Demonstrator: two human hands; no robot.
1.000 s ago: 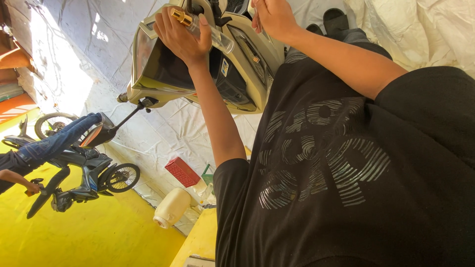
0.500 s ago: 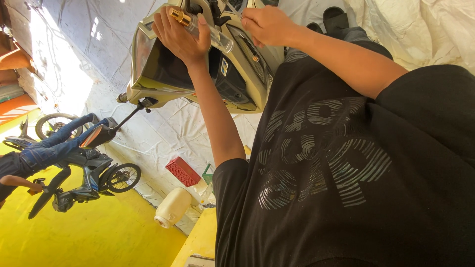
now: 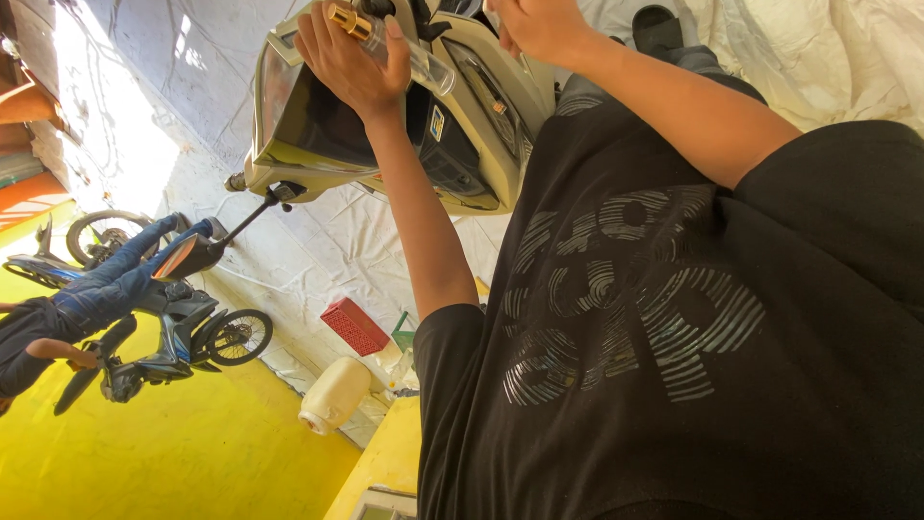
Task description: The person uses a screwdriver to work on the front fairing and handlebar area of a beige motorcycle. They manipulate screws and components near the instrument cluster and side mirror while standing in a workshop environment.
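My left hand grips a screwdriver with a clear handle and a gold-coloured end, held against the front of a beige scooter. At the frame's top edge my right hand rests on the scooter's inner panel with its fingers curled. They are cut off, so what they hold is hidden. Both arms reach out from a black T-shirt with a grey print. A mirror on a stalk sticks out from the scooter.
White sheeting lies behind the scooter, and yellow ground lies at lower left. Another person in blue trousers is beside a dark motorbike. A red crate and a cream jug lie near the sheeting's edge.
My right hand has slid a little toward the left hand on the scooter's panel. The left hand keeps the screwdriver in place. The person by the motorbike has shifted a leg.
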